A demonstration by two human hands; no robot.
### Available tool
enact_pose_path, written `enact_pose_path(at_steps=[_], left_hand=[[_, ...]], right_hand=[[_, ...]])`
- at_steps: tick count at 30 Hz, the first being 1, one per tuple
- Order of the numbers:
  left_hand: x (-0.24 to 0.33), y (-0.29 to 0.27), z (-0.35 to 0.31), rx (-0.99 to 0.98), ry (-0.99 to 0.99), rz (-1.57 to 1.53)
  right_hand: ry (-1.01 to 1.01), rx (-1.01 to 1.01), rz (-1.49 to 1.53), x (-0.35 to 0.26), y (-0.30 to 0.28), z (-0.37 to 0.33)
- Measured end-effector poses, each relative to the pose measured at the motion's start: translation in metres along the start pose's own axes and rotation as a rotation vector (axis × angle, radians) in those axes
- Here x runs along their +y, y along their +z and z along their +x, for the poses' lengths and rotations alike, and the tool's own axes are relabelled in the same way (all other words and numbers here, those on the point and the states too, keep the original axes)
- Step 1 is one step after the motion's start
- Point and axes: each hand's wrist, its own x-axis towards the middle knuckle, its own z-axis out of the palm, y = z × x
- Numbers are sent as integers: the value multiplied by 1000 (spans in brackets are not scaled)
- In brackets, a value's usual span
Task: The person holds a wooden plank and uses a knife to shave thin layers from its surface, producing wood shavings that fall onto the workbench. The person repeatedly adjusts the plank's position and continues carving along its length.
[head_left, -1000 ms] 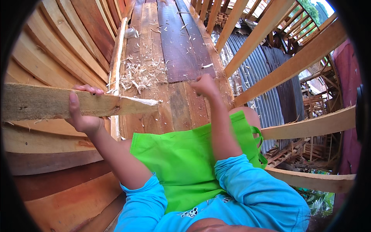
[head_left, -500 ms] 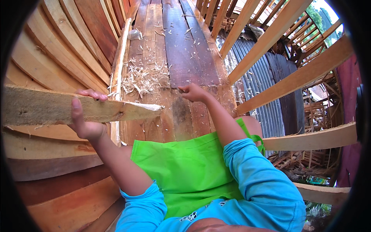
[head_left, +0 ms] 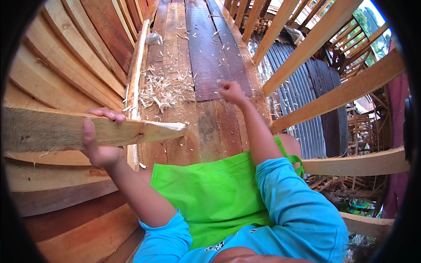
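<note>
Firmly, left grip [head_left: 101, 147] clamps board [head_left: 52, 129], right grip [head_left: 231, 93] unclear, inside of green bag [head_left: 215, 188] hidden

Left fingers [head_left: 106, 113] around a tapered wooden beam [head_left: 52, 131], right fingers [head_left: 227, 90] above floorboards [head_left: 207, 129] with pale shavings [head_left: 163, 91]

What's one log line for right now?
left hand: gripping wooden plank | right hand: curled, contents unclear | wood shavings: scattered on floorboards

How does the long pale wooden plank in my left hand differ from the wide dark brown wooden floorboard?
Your left hand grips the long pale wooden plank; the wide dark brown floorboard lies flat underfoot, ungripped. The plank tapers to a white-edged tip; the floorboard's near end runs straight across. Both are wood.
</note>
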Motion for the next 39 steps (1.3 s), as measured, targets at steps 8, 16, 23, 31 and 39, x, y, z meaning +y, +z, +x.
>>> enact_pose_path(at_steps=[8,16,23,31,39], left_hand=[[-4,7,0,-32,-14,-64],[-4,10,1,-18,-20,-95],[0,3,-1,-11,-21,-59],[-7,13,3,-41,-36,-104],[-2,12,3,-62,-1,-77]], right_hand=[[-145,-204,-458,33,-23,74],[92,417,-353,51,-47,113],[-316,-322,-196,9,2,80],[234,335,-476,24,24,67],[-39,312,-275,-26,92,-3]])
